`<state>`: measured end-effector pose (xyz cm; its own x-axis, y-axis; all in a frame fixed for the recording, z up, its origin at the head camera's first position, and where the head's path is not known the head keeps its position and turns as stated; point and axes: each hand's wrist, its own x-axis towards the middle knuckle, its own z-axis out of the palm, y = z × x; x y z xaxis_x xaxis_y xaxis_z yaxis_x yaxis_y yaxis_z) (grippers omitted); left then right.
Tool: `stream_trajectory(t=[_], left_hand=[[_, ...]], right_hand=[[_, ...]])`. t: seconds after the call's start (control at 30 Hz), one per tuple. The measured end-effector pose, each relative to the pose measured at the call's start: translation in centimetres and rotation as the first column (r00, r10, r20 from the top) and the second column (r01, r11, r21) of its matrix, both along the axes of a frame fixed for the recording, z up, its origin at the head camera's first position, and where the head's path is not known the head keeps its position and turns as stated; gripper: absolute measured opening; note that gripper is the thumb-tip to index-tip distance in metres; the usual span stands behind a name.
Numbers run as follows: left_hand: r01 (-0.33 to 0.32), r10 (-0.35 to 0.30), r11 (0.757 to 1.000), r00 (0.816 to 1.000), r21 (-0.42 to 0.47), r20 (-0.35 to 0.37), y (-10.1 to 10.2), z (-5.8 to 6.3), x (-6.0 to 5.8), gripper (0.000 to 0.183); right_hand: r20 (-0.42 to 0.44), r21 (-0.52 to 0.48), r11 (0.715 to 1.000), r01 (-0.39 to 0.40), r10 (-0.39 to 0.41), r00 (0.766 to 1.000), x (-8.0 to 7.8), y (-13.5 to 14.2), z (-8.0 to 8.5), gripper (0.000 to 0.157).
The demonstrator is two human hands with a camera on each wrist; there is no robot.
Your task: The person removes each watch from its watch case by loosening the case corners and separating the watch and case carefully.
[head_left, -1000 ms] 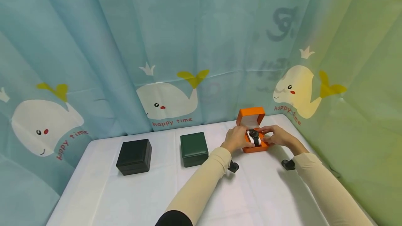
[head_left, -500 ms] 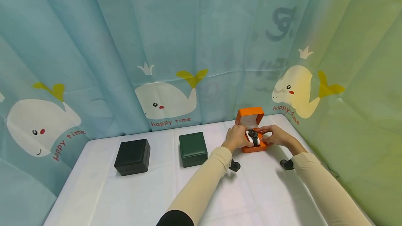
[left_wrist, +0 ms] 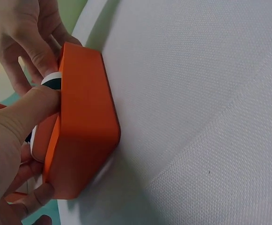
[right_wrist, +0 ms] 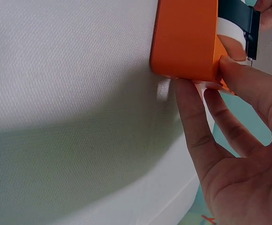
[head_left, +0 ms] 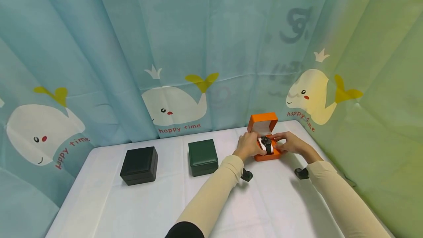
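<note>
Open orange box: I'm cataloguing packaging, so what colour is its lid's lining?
The orange box lid has a whitish lining, clearest in the head view.

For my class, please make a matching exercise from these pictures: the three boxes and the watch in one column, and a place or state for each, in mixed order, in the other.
Column one:
1. orange box
2. green box
3. black box
4. watch

Column two:
A. closed, between the other two boxes
B. inside an open box
C. standing open
D. closed, farthest left in the head view

Right pairs: 1-C, 2-A, 3-D, 4-B
</note>
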<state>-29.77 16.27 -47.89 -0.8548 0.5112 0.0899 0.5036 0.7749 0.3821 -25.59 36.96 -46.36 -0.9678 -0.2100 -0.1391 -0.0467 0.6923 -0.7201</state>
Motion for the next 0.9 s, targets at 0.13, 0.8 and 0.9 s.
stream_trajectory(t=[0.13,0.8,0.9], left_hand=[[-0.010,0.010,1.000,1.000,-0.010,-0.014,-0.1,0.1,0.2,0.058],[0.076,-0.064,0.946,0.997,0.316,-0.047,-0.5,0.5,0.8,0.065],[0.081,-0.086,0.921,0.996,0.382,-0.003,-0.7,0.7,1.1,0.067]], right_hand=[[0.000,-0.003,1.000,0.005,-0.005,1.000,-0.1,0.1,-0.2,0.046],[0.057,-0.065,0.998,0.004,0.000,0.998,-0.1,0.3,-0.1,0.047],[0.054,-0.059,0.998,-0.003,0.006,0.999,-0.1,0.2,-0.1,0.046]])
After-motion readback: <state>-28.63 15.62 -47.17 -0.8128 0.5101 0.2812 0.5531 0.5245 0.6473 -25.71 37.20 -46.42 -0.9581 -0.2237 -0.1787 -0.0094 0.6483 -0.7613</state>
